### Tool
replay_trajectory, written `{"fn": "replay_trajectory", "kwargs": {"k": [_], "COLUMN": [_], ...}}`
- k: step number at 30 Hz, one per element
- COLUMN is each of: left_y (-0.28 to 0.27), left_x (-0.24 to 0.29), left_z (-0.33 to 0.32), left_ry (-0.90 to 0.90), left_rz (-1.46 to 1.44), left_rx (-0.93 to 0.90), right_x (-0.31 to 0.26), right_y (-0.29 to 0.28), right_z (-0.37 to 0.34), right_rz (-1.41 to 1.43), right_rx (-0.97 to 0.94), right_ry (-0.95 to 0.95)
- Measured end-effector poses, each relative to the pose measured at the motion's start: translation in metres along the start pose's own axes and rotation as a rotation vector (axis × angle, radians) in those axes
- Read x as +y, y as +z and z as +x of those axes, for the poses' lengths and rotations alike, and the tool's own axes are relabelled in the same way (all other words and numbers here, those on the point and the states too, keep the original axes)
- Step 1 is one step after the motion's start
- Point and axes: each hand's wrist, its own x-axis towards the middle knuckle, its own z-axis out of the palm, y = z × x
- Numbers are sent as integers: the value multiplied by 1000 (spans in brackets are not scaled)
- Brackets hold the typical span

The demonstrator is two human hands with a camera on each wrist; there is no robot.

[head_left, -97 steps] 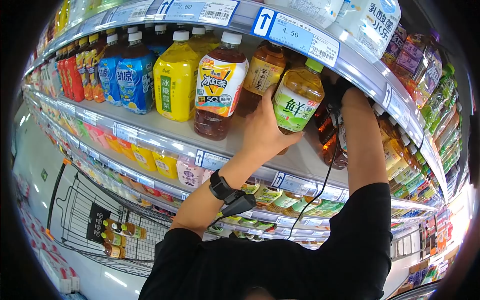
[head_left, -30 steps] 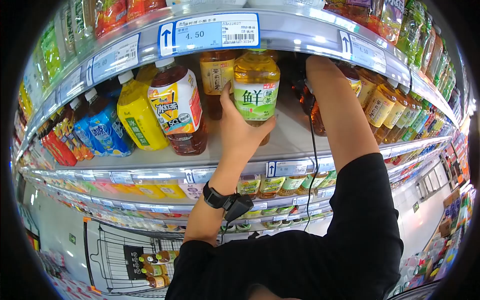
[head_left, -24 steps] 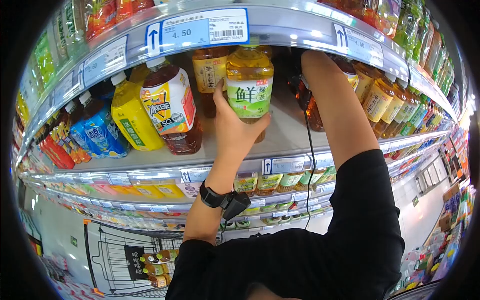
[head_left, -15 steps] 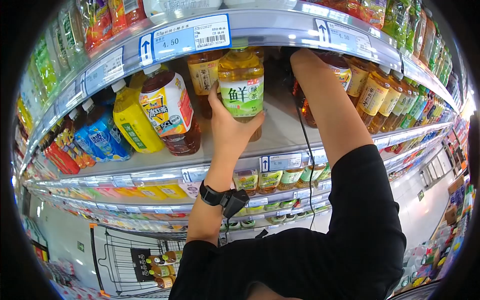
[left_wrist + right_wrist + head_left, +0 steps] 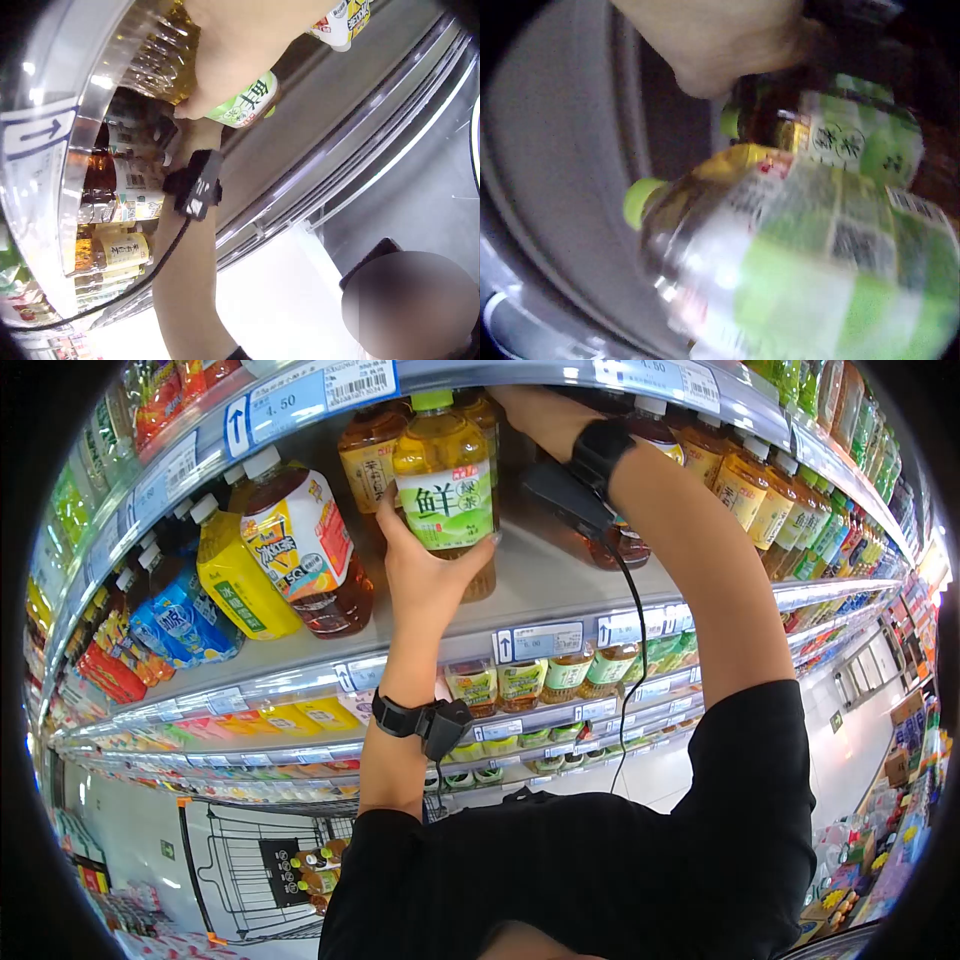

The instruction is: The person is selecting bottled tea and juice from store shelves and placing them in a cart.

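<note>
**Tight Gap Is Inviting a Tumble**

The left hand (image 5: 425,565) is grasping a green-labelled tea bottle (image 5: 450,500), roughly upright near the front of the shelf (image 5: 550,582); whether its base is touching, I cannot tell. The right hand (image 5: 540,420) is sitting deep beside that bottle, its fingers hidden, so whether it is gripping anything I cannot tell either.

Crowding is probably posing the main risk: a turning right wrist could be knocking over the second green bottle (image 5: 862,139), or shoving the held one against its amber neighbour (image 5: 365,460). The black cable (image 5: 173,245) is dangling, so it could be snagging on the shelf edge.
</note>
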Motion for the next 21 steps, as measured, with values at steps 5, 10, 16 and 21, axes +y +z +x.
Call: {"fn": "replay_trajectory", "kwargs": {"k": [5, 10, 16, 21], "left_y": [-2, -1, 0, 1], "left_x": [-9, -14, -8, -13], "left_z": [3, 6, 5, 5], "left_ry": [22, 28, 28, 27], "left_rz": [-43, -97, -94, -110], "left_rx": [31, 51, 43, 50], "right_x": [3, 0, -6, -3], "right_y": [2, -1, 2, 7], "right_z": [-15, -50, -51, -50], "right_rz": [-25, -255, -252, -359], "right_rx": [-9, -180, -337, -308], "right_ry": [17, 252, 496, 406]}}
